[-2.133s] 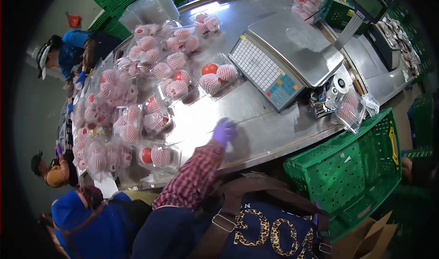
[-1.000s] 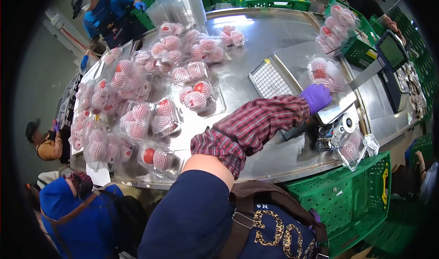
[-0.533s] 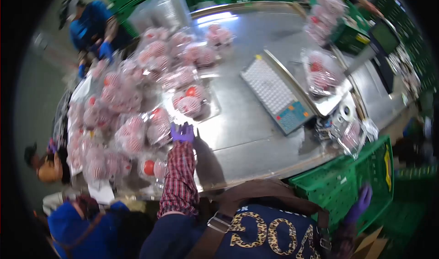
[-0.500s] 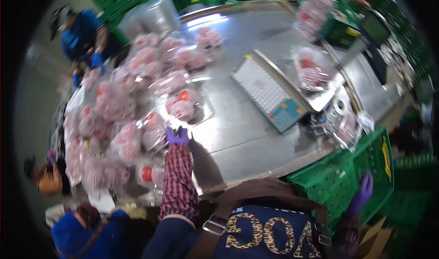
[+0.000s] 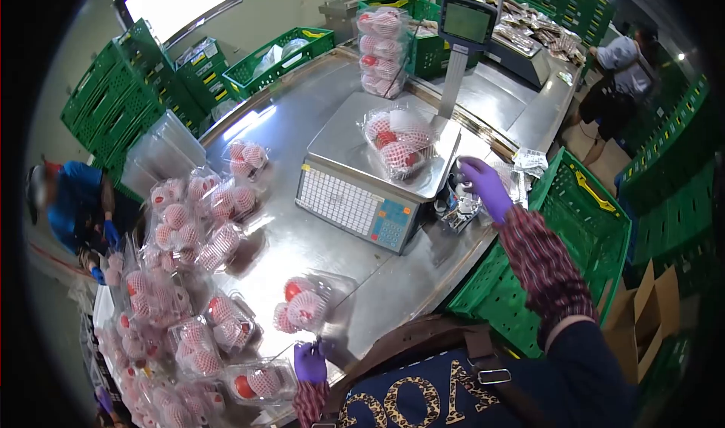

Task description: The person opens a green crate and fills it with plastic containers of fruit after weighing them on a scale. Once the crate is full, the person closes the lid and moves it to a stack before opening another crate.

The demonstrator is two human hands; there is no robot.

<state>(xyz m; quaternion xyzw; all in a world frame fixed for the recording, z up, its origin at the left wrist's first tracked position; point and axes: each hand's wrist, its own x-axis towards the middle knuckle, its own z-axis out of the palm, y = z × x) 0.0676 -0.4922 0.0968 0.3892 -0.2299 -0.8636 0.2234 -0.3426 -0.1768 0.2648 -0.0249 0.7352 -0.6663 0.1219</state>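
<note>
My left hand (image 5: 310, 361), in a purple glove, closes its fingers on the near edge of a clear pack (image 5: 306, 307) of red fruit in pink foam nets, low over the metal table (image 5: 370, 288). My right hand (image 5: 487, 185), also gloved in purple, reaches to the right side of the weighing scale (image 5: 351, 213), above its label printer (image 5: 459, 210). Its fingers are apart and curved, and nothing shows between them. Another fruit pack (image 5: 399, 141) lies on the scale's plate. Many similar packs (image 5: 189, 292) are heaped on the left.
A green crate (image 5: 581, 224) stands at the right, beside a cardboard box (image 5: 642, 318). Stacked packs (image 5: 382, 50) stand behind the scale. A display (image 5: 467, 21) rises on a post. A person in blue (image 5: 79, 205) is at the left; others are farther back.
The view has turned right. My left hand and its fruit pack have come nearer to my body. My right hand has moved from over the green crate to the scale's side.
</note>
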